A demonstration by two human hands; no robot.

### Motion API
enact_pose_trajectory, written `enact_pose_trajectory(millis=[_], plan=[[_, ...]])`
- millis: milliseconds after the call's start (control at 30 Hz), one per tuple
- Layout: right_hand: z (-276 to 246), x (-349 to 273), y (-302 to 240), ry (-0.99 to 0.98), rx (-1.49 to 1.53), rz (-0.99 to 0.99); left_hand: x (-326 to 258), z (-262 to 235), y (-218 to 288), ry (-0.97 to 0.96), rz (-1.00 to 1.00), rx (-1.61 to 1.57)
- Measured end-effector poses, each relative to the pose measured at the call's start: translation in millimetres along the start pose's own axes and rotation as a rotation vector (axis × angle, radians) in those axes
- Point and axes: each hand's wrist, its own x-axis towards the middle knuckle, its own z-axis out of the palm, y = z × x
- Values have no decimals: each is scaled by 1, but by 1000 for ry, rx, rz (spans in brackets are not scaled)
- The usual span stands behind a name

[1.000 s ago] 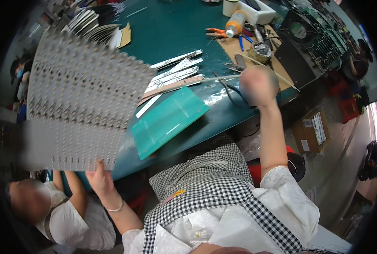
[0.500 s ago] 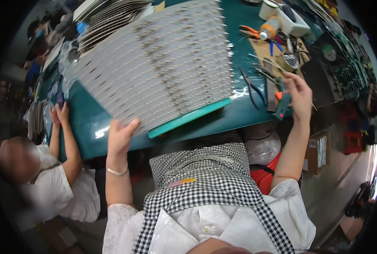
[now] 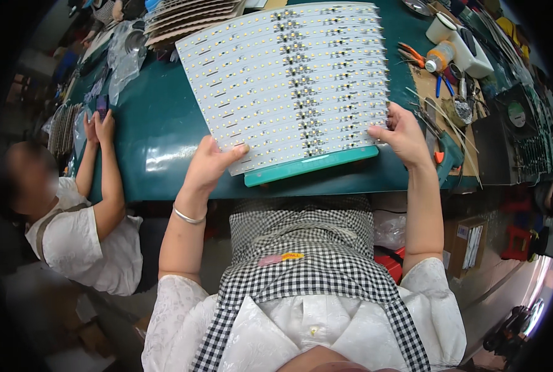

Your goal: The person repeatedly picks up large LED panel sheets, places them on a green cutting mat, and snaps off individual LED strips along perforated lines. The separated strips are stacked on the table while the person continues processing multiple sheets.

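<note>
Left hand (image 3: 209, 162) and right hand (image 3: 404, 131) each close on a side of the white LED-strip panel (image 3: 289, 80), holding it level over the teal tray (image 3: 307, 166) at the counter's (image 3: 158, 136) near edge.

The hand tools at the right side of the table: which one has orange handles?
The pliers with orange handles lie beside the orange-capped bottle. The blue-handled tool lies just below them, nearer the person's right hand.
</note>
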Motion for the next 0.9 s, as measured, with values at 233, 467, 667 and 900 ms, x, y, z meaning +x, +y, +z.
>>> enact_pose_trajectory(millis=[233,467,667,900], plan=[[-1,1,0,-7,33,-4,-9,5,13,2,-25,0],[-6,2,-2,-53,-2,20,-5,4,6,25,-7,-9],[-14,2,9,-70,-16,7,-13,12,-2,105,89,12],[-4,-23,17,119,-113,-114,-35,19,-12,149,269,203]])
